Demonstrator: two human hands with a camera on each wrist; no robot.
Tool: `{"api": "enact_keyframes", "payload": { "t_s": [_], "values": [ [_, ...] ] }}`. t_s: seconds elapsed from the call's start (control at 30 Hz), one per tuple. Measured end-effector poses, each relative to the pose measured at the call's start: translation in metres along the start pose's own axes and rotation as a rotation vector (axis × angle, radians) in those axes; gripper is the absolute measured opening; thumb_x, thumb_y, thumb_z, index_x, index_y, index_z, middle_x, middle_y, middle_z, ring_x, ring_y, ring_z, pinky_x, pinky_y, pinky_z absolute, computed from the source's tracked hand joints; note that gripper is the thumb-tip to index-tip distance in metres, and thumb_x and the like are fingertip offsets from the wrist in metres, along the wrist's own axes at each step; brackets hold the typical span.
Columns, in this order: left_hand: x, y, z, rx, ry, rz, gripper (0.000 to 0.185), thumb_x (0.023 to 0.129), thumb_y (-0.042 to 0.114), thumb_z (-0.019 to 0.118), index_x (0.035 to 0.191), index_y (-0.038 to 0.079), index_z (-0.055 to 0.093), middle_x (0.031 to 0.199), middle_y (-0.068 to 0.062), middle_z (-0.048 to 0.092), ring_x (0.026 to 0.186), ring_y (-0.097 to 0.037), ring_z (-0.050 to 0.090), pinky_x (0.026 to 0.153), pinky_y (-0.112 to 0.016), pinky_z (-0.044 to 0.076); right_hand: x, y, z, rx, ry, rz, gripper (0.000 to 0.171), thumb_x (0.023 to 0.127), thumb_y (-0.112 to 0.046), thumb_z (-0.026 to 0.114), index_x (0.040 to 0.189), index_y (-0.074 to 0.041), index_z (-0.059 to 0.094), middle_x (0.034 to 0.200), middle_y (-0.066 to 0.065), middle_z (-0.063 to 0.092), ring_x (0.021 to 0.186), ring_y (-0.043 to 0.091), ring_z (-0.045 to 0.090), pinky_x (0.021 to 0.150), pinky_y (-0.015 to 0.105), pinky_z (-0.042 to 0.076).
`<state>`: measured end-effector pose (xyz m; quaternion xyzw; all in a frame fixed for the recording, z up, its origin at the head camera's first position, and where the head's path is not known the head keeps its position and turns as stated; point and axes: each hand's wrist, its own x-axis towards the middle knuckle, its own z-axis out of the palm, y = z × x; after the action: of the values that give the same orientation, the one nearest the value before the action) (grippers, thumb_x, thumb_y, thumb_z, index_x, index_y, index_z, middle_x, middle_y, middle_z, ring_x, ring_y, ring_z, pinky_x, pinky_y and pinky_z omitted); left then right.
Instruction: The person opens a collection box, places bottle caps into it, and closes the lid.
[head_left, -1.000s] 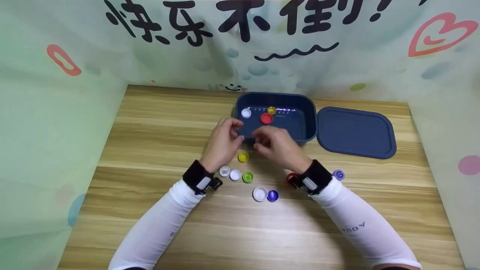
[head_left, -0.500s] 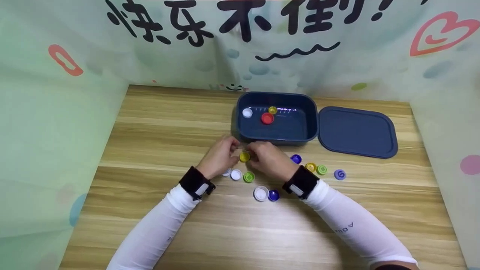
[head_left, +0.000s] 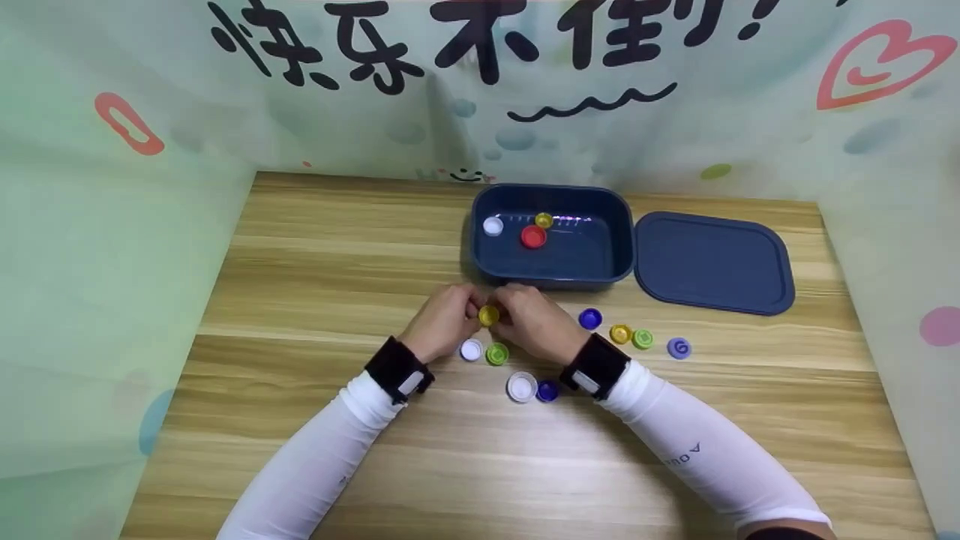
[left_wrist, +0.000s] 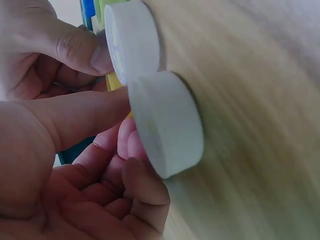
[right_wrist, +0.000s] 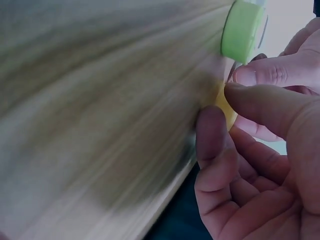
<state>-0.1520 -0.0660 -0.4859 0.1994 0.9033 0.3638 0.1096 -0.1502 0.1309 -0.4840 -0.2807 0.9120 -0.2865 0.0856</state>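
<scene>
The left hand (head_left: 444, 321) and right hand (head_left: 534, 324) met over the table (head_left: 315, 247), both pinching a yellow cap (head_left: 489, 315) just before the blue box (head_left: 551, 234). The cap looked light, stiff and smooth; its rim seemed the best hold. In the left wrist view, curled fingers (left_wrist: 80, 120) lay beside two white caps (left_wrist: 167, 125). In the right wrist view, the thumb and forefinger (right_wrist: 260, 107) nipped the yellow edge near a green cap (right_wrist: 242, 31).

Staged tabletop booth (cartoon backdrop (head_left: 480, 82))
</scene>
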Motion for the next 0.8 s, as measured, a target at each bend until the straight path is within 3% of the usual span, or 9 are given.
{"api": "enact_keyframes", "payload": {
  "t_s": [0.23, 0.43, 0.8],
  "values": [
    [-0.005, 0.012, -0.009, -0.048, 0.01, 0.006, 0.02, 0.089, -0.003, 0.071, 0.109, -0.001, 0.069, 0.091, -0.008, 0.071, 0.083, -0.022, 0.066, 0.077, -0.036, 0.056, -0.009, -0.007, -0.012, 0.013, 0.03, -0.011, 0.023, 0.095, -0.008, 0.076, 0.117, -0.002, 0.073, 0.102, 0.009, 0.07, 0.091, 0.02, 0.065, 0.08, 0.033, 0.057],
    [-0.004, 0.027, -0.016, -0.155, 0.032, 0.015, 0.02, 0.091, -0.005, 0.072, 0.111, -0.002, 0.068, 0.097, -0.009, 0.069, 0.087, -0.021, 0.068, 0.08, -0.033, 0.059, -0.018, -0.011, -0.031, 0.056, 0.092, -0.009, 0.024, 0.093, -0.004, 0.076, 0.116, -0.001, 0.073, 0.104, 0.009, 0.07, 0.09, 0.021, 0.067, 0.078, 0.031, 0.059],
    [0.02, 0.065, -0.017, -0.265, 0.1, -0.034, 0.025, 0.098, 0.002, 0.073, 0.122, 0.003, 0.068, 0.108, -0.006, 0.068, 0.097, -0.018, 0.066, 0.087, -0.028, 0.057, -0.028, 0.001, -0.065, 0.121, 0.274, 0.046, 0.027, 0.093, -0.007, 0.081, 0.117, 0.0, 0.072, 0.104, 0.011, 0.067, 0.089, 0.022, 0.065, 0.078, 0.032, 0.058]
  ]
}}
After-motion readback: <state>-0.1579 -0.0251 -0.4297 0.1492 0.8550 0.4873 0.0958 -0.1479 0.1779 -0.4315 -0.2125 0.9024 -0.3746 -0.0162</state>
